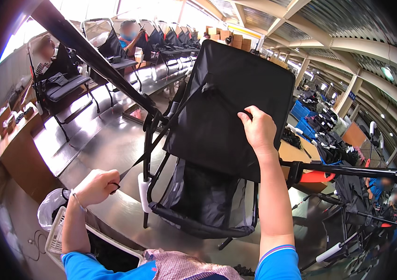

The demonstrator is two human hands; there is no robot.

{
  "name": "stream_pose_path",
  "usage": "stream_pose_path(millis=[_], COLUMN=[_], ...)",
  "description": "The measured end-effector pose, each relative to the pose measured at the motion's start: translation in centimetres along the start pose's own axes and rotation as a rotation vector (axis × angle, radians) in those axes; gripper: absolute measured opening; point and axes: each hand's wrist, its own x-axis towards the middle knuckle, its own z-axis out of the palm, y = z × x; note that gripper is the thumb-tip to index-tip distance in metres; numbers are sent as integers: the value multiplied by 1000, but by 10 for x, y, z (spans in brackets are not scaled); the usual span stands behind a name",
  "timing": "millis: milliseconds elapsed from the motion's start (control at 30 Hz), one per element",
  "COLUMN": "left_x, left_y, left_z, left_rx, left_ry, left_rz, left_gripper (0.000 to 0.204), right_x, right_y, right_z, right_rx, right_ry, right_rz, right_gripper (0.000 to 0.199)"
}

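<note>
A black fabric seat panel (228, 98) stands on a black tubular stroller frame (148, 140) on the shiny metal bench (109, 144) in front of me. My right hand (257, 128) grips the panel at its right side, fingers pinching the cloth. My left hand (96, 185) is closed on a black strap (135, 163) that runs taut up to the frame's joint. Below the panel hangs a black fabric basket (198, 200) inside the frame. A white foam sleeve (142, 192) covers one frame leg.
More black stroller seats (63, 86) line the bench behind, with two people seated at the far left. A white crate with a plastic bag (53, 219) sits at my lower left. Blue crates (303, 121), cardboard boxes and further frames (352, 205) crowd the right.
</note>
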Motion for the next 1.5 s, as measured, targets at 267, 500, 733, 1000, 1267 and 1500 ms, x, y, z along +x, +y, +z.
stream_pose_path(millis=[267,500,733,1000,1267,1500], left_x=[86,285,324,269,297,285], left_y=[86,147,83,141,123,118], left_z=[14,79,84,78,75,85], left_rx=[60,-201,176,459,-187,-584], left_ry=[-72,-285,187,-161,245,130], left_rz=[575,370,465,389,370,361], left_gripper=[33,50,31,33,11,12], right_x=[-26,-39,-118,-86,15,37], right_y=[9,23,41,9,43,186], right_z=[2,23,-28,-39,38,104], right_rx=[914,828,456,-61,131,400], right_ry=[-397,-322,-408,-257,232,144], right_rz=[480,422,491,213,162,861], right_gripper=[38,45,20,14,24,62])
